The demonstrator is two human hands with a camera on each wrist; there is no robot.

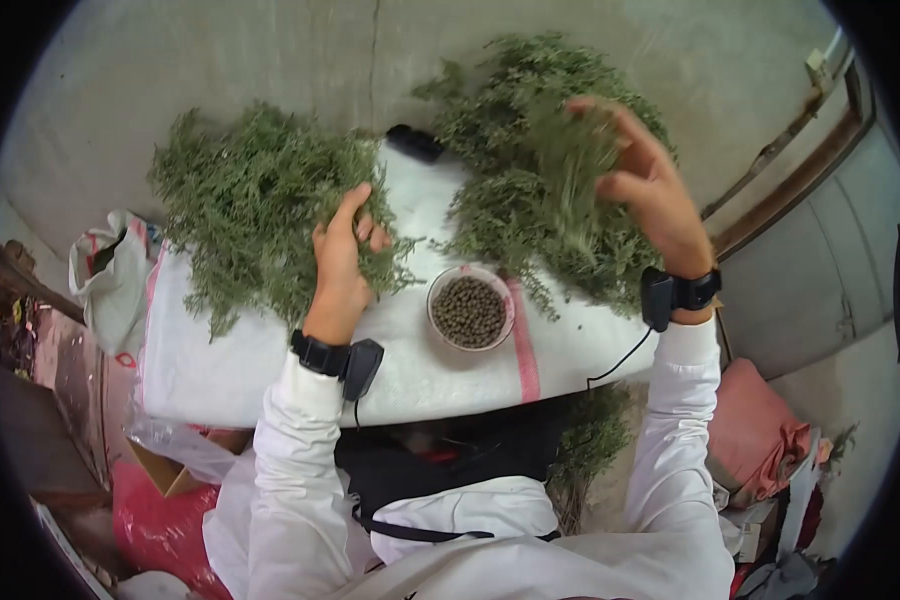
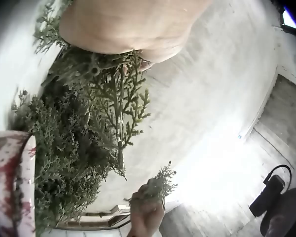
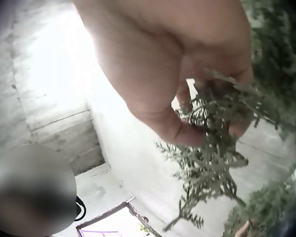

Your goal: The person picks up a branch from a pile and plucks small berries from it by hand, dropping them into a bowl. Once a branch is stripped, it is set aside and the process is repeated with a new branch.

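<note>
Two heaps of green cypress-like sprigs lie on a white cloth-covered table point(image 1: 270, 360): a left heap point(image 1: 240, 210) and a right heap point(image 1: 530, 180). My left hand point(image 1: 348, 255) grips sprigs at the left heap's inner edge; the left wrist view shows a sprig point(image 2: 119, 106) hanging below the palm point(image 2: 128, 24). My right hand point(image 1: 642, 178) is lifted over the right heap and pinches a small bunch of sprigs point(image 3: 212, 158) between thumb and fingers point(image 3: 187, 131). A small bowl point(image 1: 470, 308) of dark round seeds sits between my hands.
A black object point(image 1: 415, 142) lies at the table's far edge between the heaps. A white bag point(image 1: 110, 270) hangs at the left, red and pink cloth point(image 1: 760, 430) lies at the right, and a concrete wall point(image 1: 270, 60) rises behind.
</note>
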